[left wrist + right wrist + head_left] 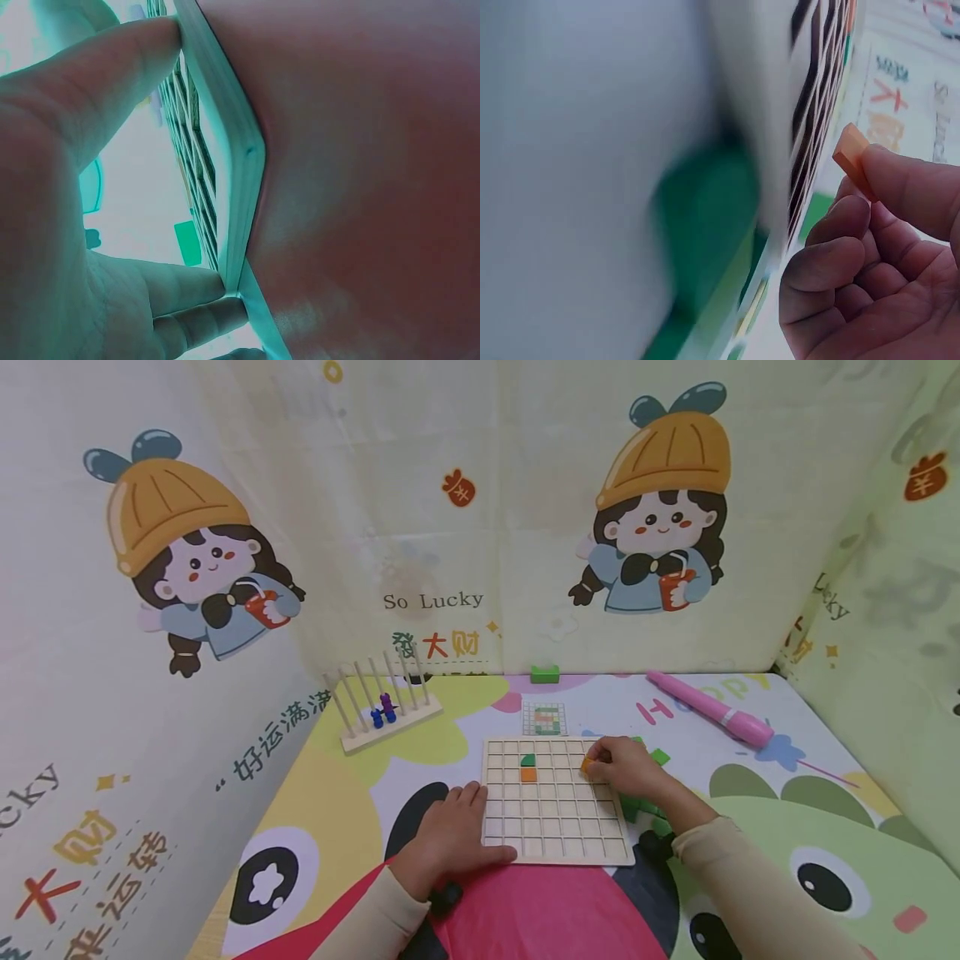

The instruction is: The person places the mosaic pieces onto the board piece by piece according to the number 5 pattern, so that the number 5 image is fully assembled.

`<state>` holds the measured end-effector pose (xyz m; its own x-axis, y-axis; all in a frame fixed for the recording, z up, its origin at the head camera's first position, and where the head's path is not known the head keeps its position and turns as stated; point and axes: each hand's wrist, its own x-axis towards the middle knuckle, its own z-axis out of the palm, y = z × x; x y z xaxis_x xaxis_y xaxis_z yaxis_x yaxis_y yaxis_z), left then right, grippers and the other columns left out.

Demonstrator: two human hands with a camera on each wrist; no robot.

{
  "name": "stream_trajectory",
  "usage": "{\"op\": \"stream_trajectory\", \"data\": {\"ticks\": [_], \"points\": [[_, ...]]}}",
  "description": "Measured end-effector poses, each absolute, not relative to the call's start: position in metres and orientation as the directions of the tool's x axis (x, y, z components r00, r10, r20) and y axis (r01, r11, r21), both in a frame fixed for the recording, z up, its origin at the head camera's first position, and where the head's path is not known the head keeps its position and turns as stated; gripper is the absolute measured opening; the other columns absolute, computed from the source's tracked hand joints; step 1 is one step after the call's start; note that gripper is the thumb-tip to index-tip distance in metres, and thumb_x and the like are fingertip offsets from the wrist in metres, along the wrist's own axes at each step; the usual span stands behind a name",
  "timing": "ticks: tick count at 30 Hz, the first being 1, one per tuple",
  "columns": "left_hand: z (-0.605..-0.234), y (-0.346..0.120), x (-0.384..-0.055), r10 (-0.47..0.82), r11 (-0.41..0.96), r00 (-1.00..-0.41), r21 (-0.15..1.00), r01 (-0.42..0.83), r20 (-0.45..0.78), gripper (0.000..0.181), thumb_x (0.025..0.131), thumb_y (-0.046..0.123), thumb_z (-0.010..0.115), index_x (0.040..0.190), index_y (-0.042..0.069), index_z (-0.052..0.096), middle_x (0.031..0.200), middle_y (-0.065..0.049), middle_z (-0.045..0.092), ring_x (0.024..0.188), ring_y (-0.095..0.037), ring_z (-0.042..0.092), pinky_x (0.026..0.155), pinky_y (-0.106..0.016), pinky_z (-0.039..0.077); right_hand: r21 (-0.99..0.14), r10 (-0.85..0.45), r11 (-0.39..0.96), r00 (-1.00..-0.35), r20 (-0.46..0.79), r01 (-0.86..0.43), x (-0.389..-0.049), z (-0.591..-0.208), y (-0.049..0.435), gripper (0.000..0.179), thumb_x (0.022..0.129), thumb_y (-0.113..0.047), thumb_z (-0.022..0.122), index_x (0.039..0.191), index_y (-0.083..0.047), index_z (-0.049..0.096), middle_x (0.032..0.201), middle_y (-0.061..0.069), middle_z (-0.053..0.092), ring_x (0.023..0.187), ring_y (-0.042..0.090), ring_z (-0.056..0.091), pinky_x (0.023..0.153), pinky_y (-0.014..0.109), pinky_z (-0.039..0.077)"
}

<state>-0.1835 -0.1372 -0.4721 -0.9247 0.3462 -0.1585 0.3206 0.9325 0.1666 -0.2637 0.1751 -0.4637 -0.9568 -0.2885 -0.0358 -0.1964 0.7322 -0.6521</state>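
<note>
While the right hand [628, 767] pinches an orange block [586, 766] right of frame centre, the left hand [452, 831], unclenched, touches the wooden grid board [558, 802]. Green blocks [660, 757] lie alongside.

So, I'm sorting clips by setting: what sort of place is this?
Probably a children's play corner: there's a wooden grid board, a peg rack and cartoon-printed walls.

The board [558, 814] is pale tan with a square grid, the held tile [852, 157] orange, the backdrop [525, 552] cartoon-printed.
</note>
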Motion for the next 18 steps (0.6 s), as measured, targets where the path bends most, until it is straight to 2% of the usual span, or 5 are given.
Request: {"op": "stream_trajectory", "data": {"ticks": [10,18], "points": [[-0.473,-0.136,-0.182,0.347,0.932,-0.925,0.165,0.322,-0.155,0.111,0.076,0.08,0.068,0.155,0.007,0.043,0.157,-0.01,0.047,0.137,-0.031,0.049,0.107,-0.052,0.05,-0.663,-0.392,0.699,-0.919,-0.04,-0.269,-0.264,-0.463,0.136,0.003,0.095,-0.012,0.071,0.094,-0.011,0.069,0.084,-0.003,0.065,0.077,0.014,0.055,0.073,0.032,0.046],[-0.473,-0.137,-0.181,0.342,0.935,-0.928,0.154,0.32,-0.147,0.11,0.077,0.081,0.066,0.156,0.007,0.043,0.157,-0.009,0.047,0.137,-0.031,0.05,0.107,-0.051,0.05,-0.64,-0.5,0.68,-0.865,-0.049,-0.357,-0.266,-0.453,0.105,0.007,0.092,-0.009,0.074,0.089,-0.013,0.069,0.079,-0.005,0.064,0.076,0.012,0.055,0.073,0.032,0.047]]}}
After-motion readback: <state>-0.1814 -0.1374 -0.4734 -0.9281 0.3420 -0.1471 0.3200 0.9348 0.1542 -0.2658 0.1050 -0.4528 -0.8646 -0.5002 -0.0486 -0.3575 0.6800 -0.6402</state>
